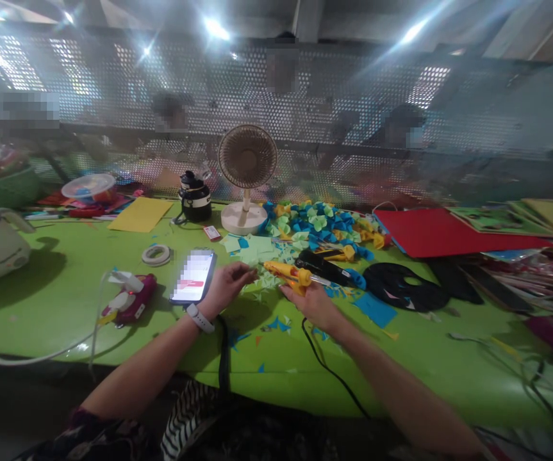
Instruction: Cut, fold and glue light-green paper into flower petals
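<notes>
My right hand [315, 304] is wrapped round a yellow hot glue gun [289, 273], its nozzle pointing left. A black cord trails from beneath that hand to the table's front edge. My left hand [232, 285] has its fingers pinched close to the nozzle; what they hold, if anything, is too small to make out. On that wrist sits a light watch [200, 318]. Light green paper pieces [259, 248] lie just behind both hands. Beyond them is a heap of folded blue, green and yellow paper flowers [319, 221]. A lit phone [194, 276] lies beside my left hand.
On the green table [170, 358] stand a small fan [247, 157] and a dark bottle [195, 197]. A tape roll [156, 255] and power strip [134, 299] lie left. A black mask-shaped piece [404, 287] and red sheet [449, 232] lie right. People show behind a perforated screen.
</notes>
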The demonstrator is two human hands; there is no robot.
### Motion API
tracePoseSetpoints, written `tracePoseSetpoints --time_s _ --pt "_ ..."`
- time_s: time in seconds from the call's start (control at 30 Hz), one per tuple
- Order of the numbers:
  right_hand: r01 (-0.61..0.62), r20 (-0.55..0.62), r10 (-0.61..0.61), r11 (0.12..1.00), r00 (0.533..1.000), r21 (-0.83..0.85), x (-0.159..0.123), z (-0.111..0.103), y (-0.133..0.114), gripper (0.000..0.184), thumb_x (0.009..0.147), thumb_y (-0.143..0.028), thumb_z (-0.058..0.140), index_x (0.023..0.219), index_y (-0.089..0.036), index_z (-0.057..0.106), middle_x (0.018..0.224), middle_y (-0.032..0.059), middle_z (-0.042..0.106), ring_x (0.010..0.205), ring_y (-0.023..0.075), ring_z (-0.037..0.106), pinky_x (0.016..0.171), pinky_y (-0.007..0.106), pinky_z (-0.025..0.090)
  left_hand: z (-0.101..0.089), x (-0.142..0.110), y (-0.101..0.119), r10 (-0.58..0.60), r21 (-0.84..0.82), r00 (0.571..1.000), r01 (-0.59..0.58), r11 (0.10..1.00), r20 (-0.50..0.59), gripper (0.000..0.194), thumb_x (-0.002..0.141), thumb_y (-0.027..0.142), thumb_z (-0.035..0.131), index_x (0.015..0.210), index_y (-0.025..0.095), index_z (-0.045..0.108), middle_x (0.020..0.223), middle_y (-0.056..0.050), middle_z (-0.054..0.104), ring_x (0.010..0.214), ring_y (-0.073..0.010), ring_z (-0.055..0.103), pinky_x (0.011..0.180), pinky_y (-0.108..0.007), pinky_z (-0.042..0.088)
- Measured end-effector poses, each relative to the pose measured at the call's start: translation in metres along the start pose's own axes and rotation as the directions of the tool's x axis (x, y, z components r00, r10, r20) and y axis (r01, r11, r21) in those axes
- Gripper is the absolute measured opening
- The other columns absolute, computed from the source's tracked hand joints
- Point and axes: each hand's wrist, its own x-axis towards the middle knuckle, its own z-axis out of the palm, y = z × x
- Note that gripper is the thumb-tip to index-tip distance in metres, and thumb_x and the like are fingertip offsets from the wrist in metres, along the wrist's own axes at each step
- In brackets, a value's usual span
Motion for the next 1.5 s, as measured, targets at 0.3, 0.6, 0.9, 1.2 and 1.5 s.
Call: tracePoseSetpoints --time_s 0.3,0.6,0.9,1.2,1.5 --pt "0.027 0.016 -0.027 0.999 1.000 -0.025 -0.001 -0.001 -0.001 0.031 0.087 -0.038 0.054 0.112 -0.023 0.067 0.102 0.0063 0.072 0.102 0.0262 0.065 0.094 0.039 0.050 0.001 0.000 0.002 0.000 -0.043 1.000 -0.001 0.999 -0.010 0.035 0.075 0.050 0.069 0.078 0.015 0.064 0.076 -0.006 0.072 0.073 -0.0189 0.068 0.070 -0.030 0.054" --pt "-0.001 -0.023 0.001 1.000 1.000 -0.012 0.000 0.002 0.003 0.035 0.086 -0.039 0.055 0.114 -0.021 0.065 0.112 0.0084 0.070 0.104 0.0268 0.065 0.096 0.041 0.049 0.001 -0.001 0.005 -0.011 -0.011 1.000 0.011 1.000 0.012 0.037 0.073 0.051 0.070 0.077 0.015 0.065 0.075 -0.007 0.072 0.071 -0.0191 0.067 0.067 -0.029 0.053" --pt "0.005 0.013 -0.004 0.999 1.000 -0.037 0.000 0.000 0.005 0.032 0.084 -0.039 0.056 0.108 -0.020 0.067 0.104 0.0089 0.072 0.099 0.0271 0.066 0.092 0.042 0.051 0.001 0.001 0.003 -0.023 -0.052 1.000 0.022 0.998 -0.012 0.038 0.072 0.052 0.071 0.078 0.015 0.065 0.075 -0.006 0.073 0.072 -0.0196 0.068 0.069 -0.031 0.054" --pt "-0.004 -0.241 0.010 1.000 0.970 0.024 -0.004 -0.049 -0.002 0.038 0.082 -0.046 0.057 0.107 -0.018 0.063 0.097 0.0063 0.071 0.087 0.0220 0.066 0.078 0.032 0.053 -0.002 0.004 0.012 -0.139 -0.216 0.987 0.120 0.969 -0.075 0.043 0.062 0.053 0.077 0.074 0.013 0.066 0.068 -0.005 0.071 0.066 -0.0179 0.069 0.069 -0.031 0.056" --pt "-0.411 -0.520 0.091 0.733 0.849 -0.543 -0.044 -0.146 0.092 0.034 0.072 -0.037 0.064 0.098 -0.016 0.059 0.097 0.0125 0.066 0.091 0.0275 0.061 0.080 0.037 0.047 -0.003 0.004 0.015 -0.135 -0.263 0.984 0.099 0.960 -0.121 0.042 0.061 0.051 0.079 0.073 0.012 0.065 0.063 -0.002 0.068 0.064 -0.0162 0.068 0.064 -0.027 0.057"
